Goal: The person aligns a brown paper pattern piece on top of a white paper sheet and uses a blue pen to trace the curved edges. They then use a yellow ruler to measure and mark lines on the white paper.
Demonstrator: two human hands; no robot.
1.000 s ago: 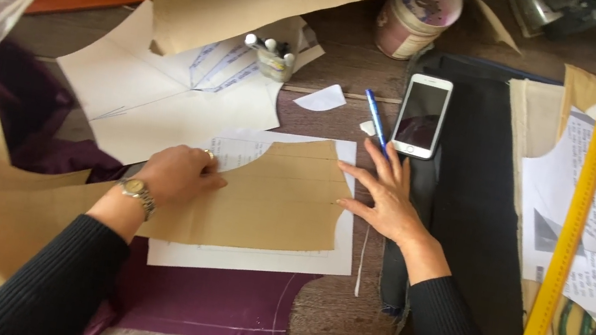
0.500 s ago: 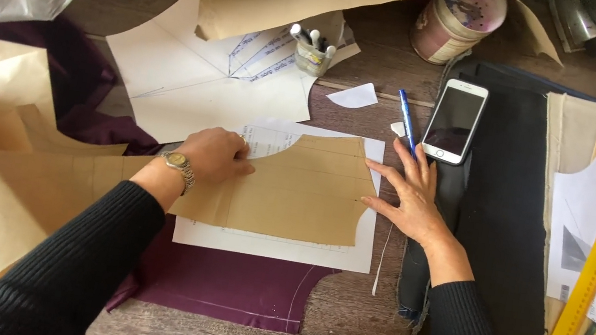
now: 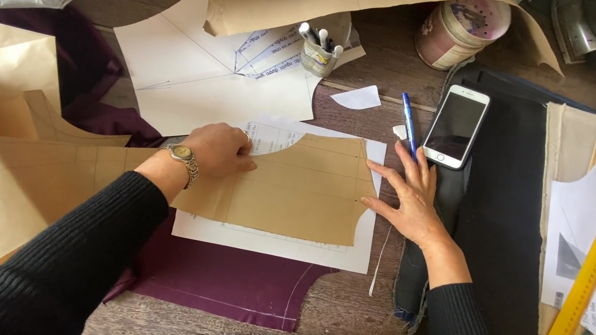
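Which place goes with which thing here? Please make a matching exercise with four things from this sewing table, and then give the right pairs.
Things:
1. long yellow ruler
2. white smartphone
3. blue pen
4. brown paper pattern piece

Places:
A. under both hands
B. on black cloth
C. along the right side, on papers
D. between the phone and a white paper scrap

Pairs: 1-C, 2-B, 3-D, 4-A

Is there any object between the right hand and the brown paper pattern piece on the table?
Nothing visible. The right hand lies flat at the right edge of the brown paper pattern piece, its fingers meeting the edge. The blue pen and the phone lie beyond the fingertips, not between. The left hand rests on the same piece.
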